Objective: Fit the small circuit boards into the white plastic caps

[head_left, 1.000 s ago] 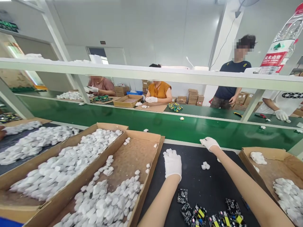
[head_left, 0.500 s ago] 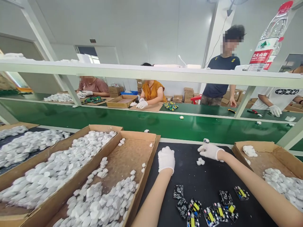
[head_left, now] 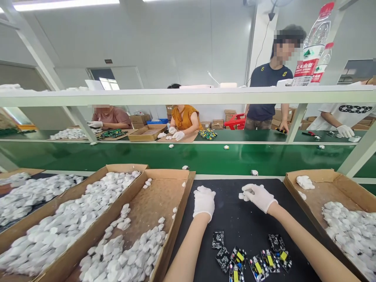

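My left hand [head_left: 204,203], in a white glove, rests on the black mat [head_left: 229,215] with its fingers curled; whether anything is inside cannot be made out. To its right, my right hand [head_left: 258,196], also gloved, has thumb and fingers closing at a small white piece [head_left: 242,196] on the mat. Several circuit boards [head_left: 260,266] with yellow parts lie near the front of the mat, beside darker boards [head_left: 217,239] showing their undersides. Beyond the mat, a small white-topped piece [head_left: 254,172] sits on the green belt [head_left: 141,156].
Cardboard trays [head_left: 188,184] of white pieces stand left, another tray [head_left: 311,175] right. A white shelf [head_left: 188,97] crosses above the belt, holding water bottles [head_left: 311,58]. Several people are across the belt, one person [head_left: 268,94] standing.
My right hand has moved down from the belt edge to the white pieces on the mat. The piece formerly by its fingers now sits on the belt. The standing person's hand holds a tool.
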The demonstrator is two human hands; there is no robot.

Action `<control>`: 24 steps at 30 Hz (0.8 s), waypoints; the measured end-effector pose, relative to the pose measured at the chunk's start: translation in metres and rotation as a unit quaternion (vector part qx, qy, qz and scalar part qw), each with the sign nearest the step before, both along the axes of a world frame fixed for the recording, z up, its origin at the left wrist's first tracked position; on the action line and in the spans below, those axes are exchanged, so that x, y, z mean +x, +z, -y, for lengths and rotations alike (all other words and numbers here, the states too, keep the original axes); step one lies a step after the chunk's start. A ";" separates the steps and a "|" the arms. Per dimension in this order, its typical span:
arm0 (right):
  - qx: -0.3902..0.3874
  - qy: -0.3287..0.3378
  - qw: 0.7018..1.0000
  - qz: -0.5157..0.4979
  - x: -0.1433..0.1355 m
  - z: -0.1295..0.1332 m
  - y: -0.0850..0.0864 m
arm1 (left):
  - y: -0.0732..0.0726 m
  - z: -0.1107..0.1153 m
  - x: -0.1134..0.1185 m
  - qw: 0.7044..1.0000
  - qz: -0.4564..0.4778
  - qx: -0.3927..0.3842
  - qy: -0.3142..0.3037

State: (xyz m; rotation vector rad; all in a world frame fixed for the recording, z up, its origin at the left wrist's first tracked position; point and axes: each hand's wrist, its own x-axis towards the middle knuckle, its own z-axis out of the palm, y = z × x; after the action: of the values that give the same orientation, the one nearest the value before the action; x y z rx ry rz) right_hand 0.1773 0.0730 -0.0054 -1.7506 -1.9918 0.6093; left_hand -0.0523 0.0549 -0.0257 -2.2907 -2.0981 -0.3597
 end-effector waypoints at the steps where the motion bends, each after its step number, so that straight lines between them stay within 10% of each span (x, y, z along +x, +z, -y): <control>1: 0.005 0.001 1.000 -0.013 0.001 0.001 -0.001 | -0.001 -0.001 -0.001 1.000 0.006 -0.004 -0.002; 14: 0.090 0.057 0.994 0.026 -0.003 0.023 -0.026 | 0.002 0.006 0.005 0.949 0.315 0.004 -0.007; 24: 0.050 0.051 0.996 0.060 -0.004 0.046 -0.022 | -0.010 0.023 0.048 0.691 0.693 -0.203 -0.035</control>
State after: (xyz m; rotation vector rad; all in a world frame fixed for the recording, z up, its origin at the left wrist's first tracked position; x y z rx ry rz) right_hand 0.1728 0.0274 -0.0275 -1.6705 -2.1647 0.4368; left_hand -0.0039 0.0315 -0.0357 -2.5481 -2.6296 -2.5458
